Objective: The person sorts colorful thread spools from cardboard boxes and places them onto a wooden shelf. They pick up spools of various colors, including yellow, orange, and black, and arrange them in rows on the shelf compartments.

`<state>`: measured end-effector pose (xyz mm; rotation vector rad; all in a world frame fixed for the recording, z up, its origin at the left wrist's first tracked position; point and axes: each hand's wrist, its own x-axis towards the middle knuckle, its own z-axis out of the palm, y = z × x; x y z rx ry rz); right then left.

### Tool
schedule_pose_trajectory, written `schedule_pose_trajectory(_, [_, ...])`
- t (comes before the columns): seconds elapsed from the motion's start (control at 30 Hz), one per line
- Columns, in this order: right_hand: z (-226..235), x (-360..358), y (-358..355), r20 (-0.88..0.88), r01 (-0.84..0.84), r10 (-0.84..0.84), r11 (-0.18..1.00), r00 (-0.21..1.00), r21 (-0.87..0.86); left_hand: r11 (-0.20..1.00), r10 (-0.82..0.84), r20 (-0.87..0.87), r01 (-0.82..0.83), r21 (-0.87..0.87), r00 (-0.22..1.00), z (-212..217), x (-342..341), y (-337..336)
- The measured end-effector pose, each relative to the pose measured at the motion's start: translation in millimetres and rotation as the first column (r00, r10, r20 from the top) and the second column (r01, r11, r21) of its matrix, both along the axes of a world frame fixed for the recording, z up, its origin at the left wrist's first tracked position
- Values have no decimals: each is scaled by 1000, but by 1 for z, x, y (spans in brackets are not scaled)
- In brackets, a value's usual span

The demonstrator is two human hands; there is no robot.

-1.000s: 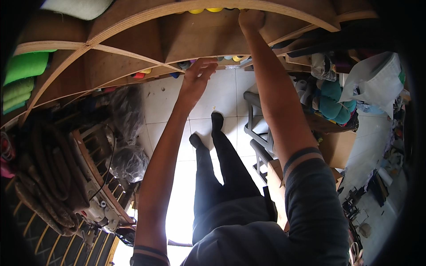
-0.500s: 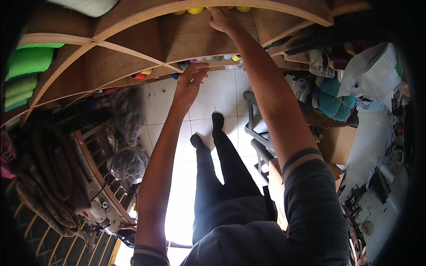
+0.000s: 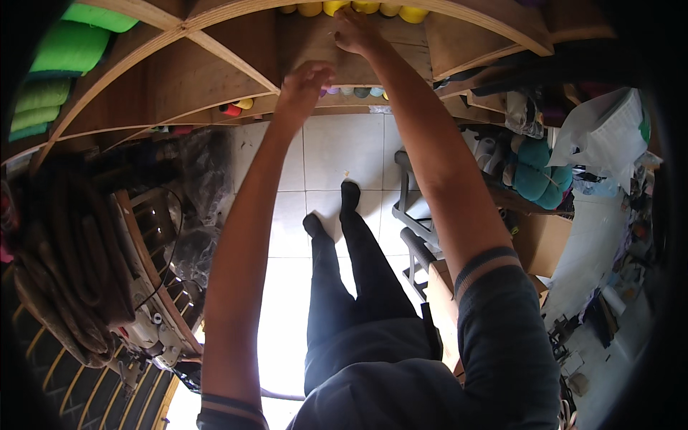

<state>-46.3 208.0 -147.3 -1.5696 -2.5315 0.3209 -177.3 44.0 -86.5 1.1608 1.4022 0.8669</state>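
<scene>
In the head view, the person stands facing a wooden shelf unit (image 3: pixel 215 79) and reaches up into it with both arms. The right hand (image 3: pixel 356 32) is highest, its fingers bent and resting against the shelf board just below a row of yellow spools (image 3: pixel 351 7) that sit side by side along the top compartment. Whether this hand grasps anything cannot be told; nothing shows between its fingers. The spools look round, plain and bright yellow, packed touching one another, only their lower ends showing at the picture's top edge.

The left hand (image 3: pixel 304 82) is lower and to the left, fingers loosely curled and holding nothing, next to the front edge of the shelf below. Just under it a second row of small spools (image 3: pixel 355 92) in purple, grey, teal and yellow peeks out, and further left lie a red spool (image 3: pixel 231 110) and a yellow one.

Green fabric rolls (image 3: pixel 68 54) fill the far-left compartments. Below are a white tiled floor (image 3: pixel 337 154), the person's dark legs, and teal yarn balls (image 3: pixel 537 172) at the right.
</scene>
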Motion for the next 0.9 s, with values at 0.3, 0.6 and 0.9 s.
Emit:
schedule_pose_trajectory(0.3, [34,-32,-11,-37,-124,123,992,992,-34,999,3,-225,-12,-41,974,20,-26,45])
schedule_pose_trajectory(0.6, [61,-56,-10,-279,-217,150,950,948,-226,993,121,-285,-117,32,951,-5,-37,61])
schedule_pose_trajectory(0.9, [21,-39,-6,-140,-248,240,968,960,-40,980,199,-296,-185,78,934,-8,-27,68])
